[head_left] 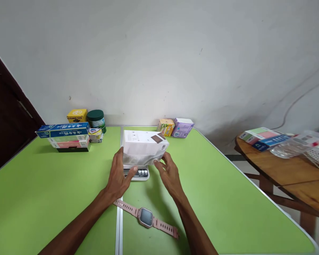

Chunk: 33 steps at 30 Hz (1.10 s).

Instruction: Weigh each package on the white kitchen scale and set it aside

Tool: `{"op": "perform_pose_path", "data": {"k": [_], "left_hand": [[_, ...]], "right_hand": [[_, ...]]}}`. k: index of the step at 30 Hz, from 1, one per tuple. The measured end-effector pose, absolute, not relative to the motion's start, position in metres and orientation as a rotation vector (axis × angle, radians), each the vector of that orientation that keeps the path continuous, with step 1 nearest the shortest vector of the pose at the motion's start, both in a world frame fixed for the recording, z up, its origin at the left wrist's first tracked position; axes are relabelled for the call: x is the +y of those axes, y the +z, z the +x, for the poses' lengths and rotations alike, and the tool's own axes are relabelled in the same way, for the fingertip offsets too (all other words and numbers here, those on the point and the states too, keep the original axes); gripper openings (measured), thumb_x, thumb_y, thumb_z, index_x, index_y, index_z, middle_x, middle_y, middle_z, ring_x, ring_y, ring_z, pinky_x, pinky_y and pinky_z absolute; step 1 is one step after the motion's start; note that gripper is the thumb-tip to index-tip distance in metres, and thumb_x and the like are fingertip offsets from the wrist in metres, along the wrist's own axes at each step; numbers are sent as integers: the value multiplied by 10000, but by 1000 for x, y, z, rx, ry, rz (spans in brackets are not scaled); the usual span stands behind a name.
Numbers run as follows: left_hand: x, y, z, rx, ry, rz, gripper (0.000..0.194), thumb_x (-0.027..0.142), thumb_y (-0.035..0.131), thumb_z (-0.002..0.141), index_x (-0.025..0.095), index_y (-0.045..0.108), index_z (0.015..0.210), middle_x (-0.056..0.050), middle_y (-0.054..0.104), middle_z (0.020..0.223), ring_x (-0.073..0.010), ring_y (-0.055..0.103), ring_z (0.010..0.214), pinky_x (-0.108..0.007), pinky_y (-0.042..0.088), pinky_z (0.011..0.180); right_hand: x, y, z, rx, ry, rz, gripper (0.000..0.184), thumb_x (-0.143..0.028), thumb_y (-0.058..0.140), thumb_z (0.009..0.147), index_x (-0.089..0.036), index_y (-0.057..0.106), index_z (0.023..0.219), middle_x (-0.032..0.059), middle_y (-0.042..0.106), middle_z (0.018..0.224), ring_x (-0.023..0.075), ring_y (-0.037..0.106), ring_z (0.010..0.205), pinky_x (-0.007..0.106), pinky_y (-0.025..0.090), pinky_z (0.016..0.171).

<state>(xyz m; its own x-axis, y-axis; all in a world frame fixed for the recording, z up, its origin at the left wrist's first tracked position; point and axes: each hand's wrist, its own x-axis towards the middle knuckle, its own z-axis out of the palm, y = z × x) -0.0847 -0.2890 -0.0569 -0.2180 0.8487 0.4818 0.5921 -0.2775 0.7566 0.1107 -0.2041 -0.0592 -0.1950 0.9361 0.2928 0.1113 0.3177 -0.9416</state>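
A white cardboard box [142, 148] with small print and a dark picture is over a small digital scale [142, 174]. The box hides most of the scale; its front edge with round buttons shows. I cannot tell whether the box rests on it. Along the box's left side lie the fingers of my left hand [120, 173], the thumb in front near the scale's display. My right hand [168, 171] grips the lower right corner between thumb and fingers. On the table nearer to me lies a pink smartwatch [145, 217], its strap stretched out.
At the back left of the green table [215, 198] are stacked boxes [69, 131], a yellow box [77, 115], a green jar [96, 119] and a small carton [95, 135]. A fruit-print box [165, 126] and purple pack [183, 128] stand by the wall. A wooden table [303, 173] holds more items.
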Motion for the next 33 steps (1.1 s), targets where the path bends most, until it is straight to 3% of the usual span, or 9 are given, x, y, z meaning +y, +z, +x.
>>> {"op": "perform_pose_path", "data": {"k": [7,13,21,28,31,33], "left_hand": [[-216,-45,5,1504,1246,1842,993,667,582,919,91,190,1628,-294,301,1644,-445,317,1539,-626,283,1271],[-152,-79,62,1449,1118,1709,1016,539,679,843,50,187,1585,-315,350,1583,-442,350,1513,-602,299,1263],[-81,-77,78,1525,947,1699,1235,454,767,734,-105,69,1586,-407,159,1655,-506,221,1567,-565,214,1296],[-46,-64,73,1533,902,1681,1364,502,825,674,-136,45,1592,-413,136,1659,-549,222,1549,-588,227,1280],[-47,-60,69,1538,858,1736,1333,479,802,711,-176,30,1578,-433,73,1670,-539,141,1584,-569,185,1304],[-57,-57,60,1502,844,1807,1299,502,772,753,-138,22,1600,-408,25,1694,-515,68,1609,-571,163,1315]], "right_hand": [[-144,-77,203,-1341,817,-1200,493,-489,743,765,-238,585,1159,117,685,1262,311,650,1192,517,536,1013],[-86,-113,253,-1340,676,-1347,566,-529,681,708,-246,545,1179,119,690,1231,323,661,1136,511,517,1004],[-21,-130,240,-1260,497,-1501,593,-553,610,688,-194,577,1159,170,701,1180,324,659,1035,480,511,962],[12,-133,232,-1252,416,-1545,484,-548,577,699,-209,593,1045,156,704,1111,321,620,1009,502,482,982],[5,-128,226,-1255,422,-1592,394,-557,590,675,-247,544,914,127,695,972,327,608,936,523,485,940],[-8,-126,221,-1244,441,-1633,350,-562,594,670,-281,483,847,126,676,896,349,612,905,546,478,921]]}}
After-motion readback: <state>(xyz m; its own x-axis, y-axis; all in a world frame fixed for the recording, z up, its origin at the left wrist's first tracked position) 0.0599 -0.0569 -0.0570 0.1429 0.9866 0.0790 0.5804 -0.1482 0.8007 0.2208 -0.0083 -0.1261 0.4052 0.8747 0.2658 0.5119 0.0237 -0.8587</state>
